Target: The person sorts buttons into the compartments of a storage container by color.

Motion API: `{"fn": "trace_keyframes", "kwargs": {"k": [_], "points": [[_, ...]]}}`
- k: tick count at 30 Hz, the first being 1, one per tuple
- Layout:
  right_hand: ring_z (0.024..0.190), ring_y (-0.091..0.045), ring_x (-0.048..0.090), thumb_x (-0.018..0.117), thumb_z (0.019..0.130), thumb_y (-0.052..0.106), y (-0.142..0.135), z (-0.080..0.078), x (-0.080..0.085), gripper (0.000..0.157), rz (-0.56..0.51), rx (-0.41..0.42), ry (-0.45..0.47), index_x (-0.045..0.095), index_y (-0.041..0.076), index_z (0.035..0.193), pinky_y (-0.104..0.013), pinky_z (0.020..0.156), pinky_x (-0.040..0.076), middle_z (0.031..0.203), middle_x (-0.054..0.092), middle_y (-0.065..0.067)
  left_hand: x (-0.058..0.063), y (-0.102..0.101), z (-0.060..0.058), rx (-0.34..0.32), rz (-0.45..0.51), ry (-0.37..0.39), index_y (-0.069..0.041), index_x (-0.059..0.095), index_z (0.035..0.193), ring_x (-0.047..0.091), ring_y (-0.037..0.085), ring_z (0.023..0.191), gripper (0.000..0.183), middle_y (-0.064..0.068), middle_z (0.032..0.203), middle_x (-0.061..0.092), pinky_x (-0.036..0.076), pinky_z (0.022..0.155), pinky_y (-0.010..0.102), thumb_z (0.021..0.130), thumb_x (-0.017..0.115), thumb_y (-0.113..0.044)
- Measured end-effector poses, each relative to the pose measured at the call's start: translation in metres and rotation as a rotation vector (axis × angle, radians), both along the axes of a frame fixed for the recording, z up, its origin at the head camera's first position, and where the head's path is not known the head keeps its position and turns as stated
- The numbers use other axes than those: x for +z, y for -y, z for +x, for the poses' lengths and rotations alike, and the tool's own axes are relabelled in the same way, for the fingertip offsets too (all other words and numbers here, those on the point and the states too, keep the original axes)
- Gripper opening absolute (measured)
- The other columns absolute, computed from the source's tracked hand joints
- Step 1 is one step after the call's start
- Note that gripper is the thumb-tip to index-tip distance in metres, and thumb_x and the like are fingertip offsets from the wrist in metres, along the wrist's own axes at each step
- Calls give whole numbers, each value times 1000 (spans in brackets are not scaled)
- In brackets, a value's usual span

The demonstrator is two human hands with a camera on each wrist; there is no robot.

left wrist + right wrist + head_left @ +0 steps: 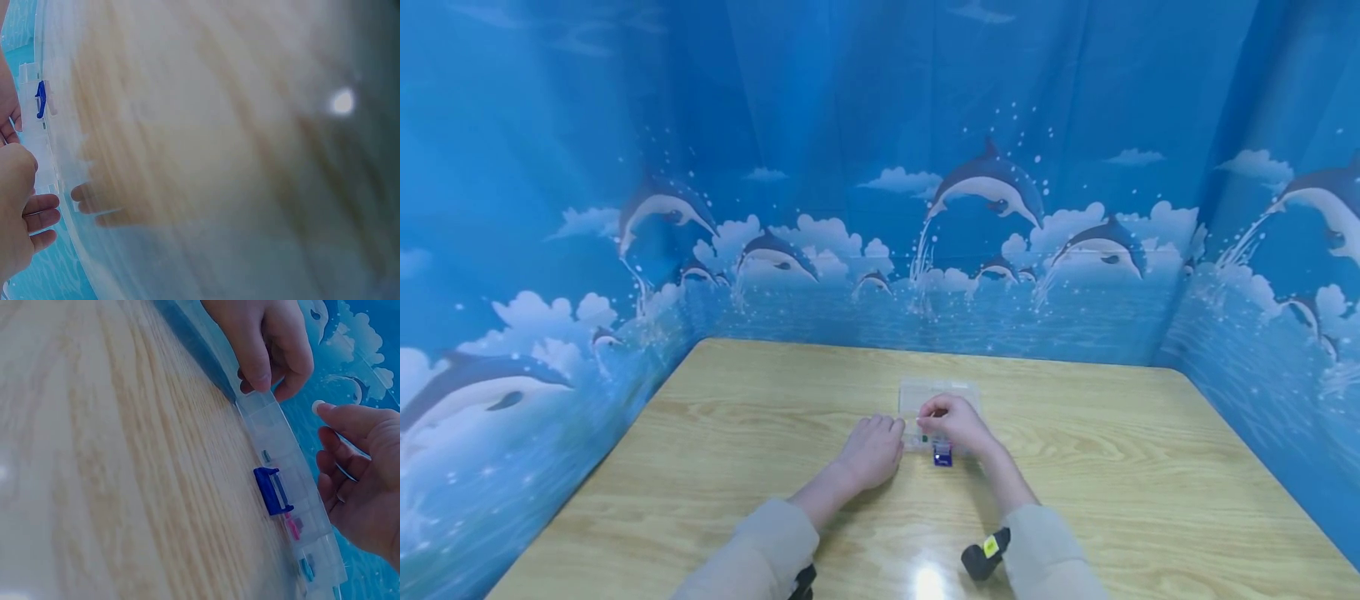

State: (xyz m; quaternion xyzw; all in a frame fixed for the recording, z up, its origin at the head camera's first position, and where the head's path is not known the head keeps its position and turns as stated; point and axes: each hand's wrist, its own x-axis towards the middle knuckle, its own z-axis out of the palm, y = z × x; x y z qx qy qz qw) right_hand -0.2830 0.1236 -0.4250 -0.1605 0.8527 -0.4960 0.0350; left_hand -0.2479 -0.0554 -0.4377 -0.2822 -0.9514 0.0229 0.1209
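Observation:
A clear plastic compartment box (912,442) lies on the table with its see-through lid (936,387) raised at the back. Its blue latch (273,491) hangs on the front side, and small green and pink pieces (292,526) show through the wall. At the box's left end, my left hand (872,450) grips the corner between thumb and bent fingers. My right hand (955,423) is over the box, thumb and forefinger brought together. A tiny white piece (317,407) shows at its fingertips; its exact kind is too small to tell.
The box stands on a wood-grain table (760,400). Blue curtains with dolphins (988,187) hang behind it and at both sides. A black device with a yellow label (987,554) sits at my right sleeve. Light glares off the near tabletop.

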Motion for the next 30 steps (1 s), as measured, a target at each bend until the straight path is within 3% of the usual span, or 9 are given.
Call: {"fn": "trace_keyframes", "kwargs": {"k": [10, 22, 30], "points": [[73, -15, 52, 67, 82, 8, 7, 2, -2, 6, 36, -14, 19, 65, 3, 84, -28, 64, 44, 80, 58, -3, 0, -1, 1, 19, -2, 37, -4, 54, 112, 54, 20, 88, 29, 7, 95, 58, 46, 79, 33, 93, 52, -26], [76, -15, 55, 66, 82, 6, 1, 2, 2, 8, 16, -62, 21, 68, 2, 89, -29, 68, 46, 82, 61, -2, 2, 0, 0, 4, 3, 11, -4, 54, 109, 54, 20, 86, 27, 6, 92, 58, 46, 77, 32, 92, 52, -25], [83, -20, 56, 65, 84, 9, -18, 2, 11, 10, 31, -104, 5, 67, 2, 92, -33, 71, 48, 86, 63, -4, 2, 9, -5, 26, 103, 85, 0, 54, 116, 57, 27, 97, 35, 13, 104, 61, 46, 86, 38, 95, 47, -27]]}}
